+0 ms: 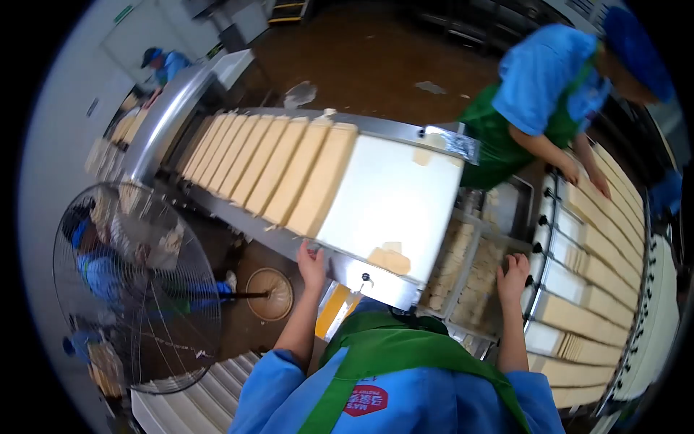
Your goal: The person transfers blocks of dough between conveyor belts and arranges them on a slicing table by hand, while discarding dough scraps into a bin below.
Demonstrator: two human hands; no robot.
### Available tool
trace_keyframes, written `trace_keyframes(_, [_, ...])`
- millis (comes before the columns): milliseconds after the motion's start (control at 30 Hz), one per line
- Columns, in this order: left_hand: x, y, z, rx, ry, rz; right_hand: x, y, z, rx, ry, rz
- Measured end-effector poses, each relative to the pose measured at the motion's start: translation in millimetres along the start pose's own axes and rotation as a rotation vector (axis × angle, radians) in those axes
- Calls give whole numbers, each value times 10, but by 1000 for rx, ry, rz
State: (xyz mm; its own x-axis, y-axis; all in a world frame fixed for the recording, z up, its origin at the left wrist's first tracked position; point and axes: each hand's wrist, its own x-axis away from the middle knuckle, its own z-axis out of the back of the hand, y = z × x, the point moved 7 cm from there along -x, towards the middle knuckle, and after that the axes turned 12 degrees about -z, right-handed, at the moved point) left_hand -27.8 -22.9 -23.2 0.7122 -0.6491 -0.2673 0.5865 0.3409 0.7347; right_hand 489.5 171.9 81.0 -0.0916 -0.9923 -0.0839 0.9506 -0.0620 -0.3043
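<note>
Shiny dark-brown floor (347, 58) stretched past the far edge of the white-belted steel conveyor (401, 195), with a pale, translucent-looking scrap (299, 94) lying just off that edge. Plain pale-grey wall (50, 145) stood beyond the left end. A big round wire-cage fan (144, 278) was parked off the near edge, and black yellow-edged steps (288, 11) sat way back. Lighting looked pretty bright over the belt, honestly.

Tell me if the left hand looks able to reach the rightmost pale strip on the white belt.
Probably yes: the left hand is at the white belt's near side, close to the pale strip's near end; only the metal side rail seems to lie between.
</note>
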Motion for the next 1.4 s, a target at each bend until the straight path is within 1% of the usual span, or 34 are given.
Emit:
trace_keyframes(67, [-128,-46,96,24,77,73,-59,-369,-406,-119,-121,130])
trace_keyframes(100, [-209,-65,113,23,86,86,-82,-619,-578,-112,-179,169])
trace_keyframes(133, [-302,-104,123,71,118,116,-110,-936,-734,-102,-234,203])
trace_keyframes(200, [-506,-219,86,124,153,154,-142,-1617,-932,-174,-309,378])
trace_keyframes(267, [-740,-255,-94,135,-7,45,-206,-2174,-1144,-212,-416,462])
trace_keyframes(300, [-809,-187,-145,81,-134,81,-259,-2465,-1234,-220,-438,506])
trace_keyframes(333, [-811,65,-55,-133,-96,36,-322,-2727,-1322,-224,-461,551])
trace_keyframes(367, [-822,8,-108,-86,-124,58,-408,-2961,-1418,-215,-464,553])
trace_keyframes(433, [-875,-58,-147,-35,-146,77,-585,-3510,-1609,-211,-492,659])
trace_keyframes(500, [-866,42,-97,-33,-178,5,-823,-3981,-1814,-168,-471,732])
trace_keyframes(533, [-864,48,-87,-29,-176,10,-955,-4186,-1903,-163,-472,736])
trace_keyframes(600, [-850,24,-136,-94,-267,36,-1210,-4589,-2063,-127,-439,744])
trace_keyframes(633, [-833,36,-149,-105,-272,19,-1320,-4768,-2163,-124,-442,752])
trace_keyframes(700, [-818,38,-162,-105,-280,42,-1531,-5039,-2412,49,-454,649])
trace_keyframes(733, [-816,47,-172,-105,-297,59,-1566,-5141,-2462,47,-456,661])
trace_keyframes(800, [-819,90,-203,-107,-379,118,-1638,-5267,-2597,93,-525,616])
trace_keyframes(833, [-831,95,-232,-107,-395,121,-1641,-5286,-2666,133,-499,660])
trace_keyframes(900, [-846,78,-257,-101,-422,123,-1658,-5224,-2711,84,-413,664])
trace_keyframes(967, [-864,77,-258,-105,-460,126,-1616,-5095,-2545,141,-376,638])
trace_keyframes(1000, [-850,86,-249,-101,-482,123,-1687,-4901,-2579,24,-250,702])
trace_keyframes(1033, [-842,116,-244,-92,-499,88,-1664,-4726,-2356,63,-184,659])
trace_keyframes(1067, [-834,140,-235,-84,-517,52,-1703,-4440,-2339,-11,-183,649])
trace_keyframes(1100, [-832,175,-249,-86,-584,28,-1683,-4175,-2132,-44,-166,616])
trace_keyframes(1133, [-824,229,-270,-85,-650,6,-1657,-3805,-2025,-80,47,650])
trace_keyframes(1167, [-823,306,-293,-93,-721,-68,-1611,-3438,-1912,-22,77,553])
trace_keyframes(1200, [-795,383,-318,-101,-796,-142,-1460,-3165,-1637,-68,124,551])
trace_keyframes(1233, [-754,400,-376,-77,-835,-215,-1329,-2916,-1385,-129,-58,355])
trace_keyframes(1267, [-773,415,-385,-88,-828,-211,-1193,-2587,-1330,-159,1,242])
trace_keyframes(1300, [-803,477,-394,-198,-828,-301,-1045,-2250,-1273,-187,61,122])
trace_keyframes(1333, [-789,564,-442,-304,-832,-395,-856,-2023,-1311,-193,63,114])
trace_keyframes(1367, [-768,557,-535,-353,-842,-284,-699,-1721,-1484,-485,-104,-43])
trace_keyframes(1400, [-746,588,-588,-352,-854,-307,-575,-1471,-1602,-775,-261,-207])
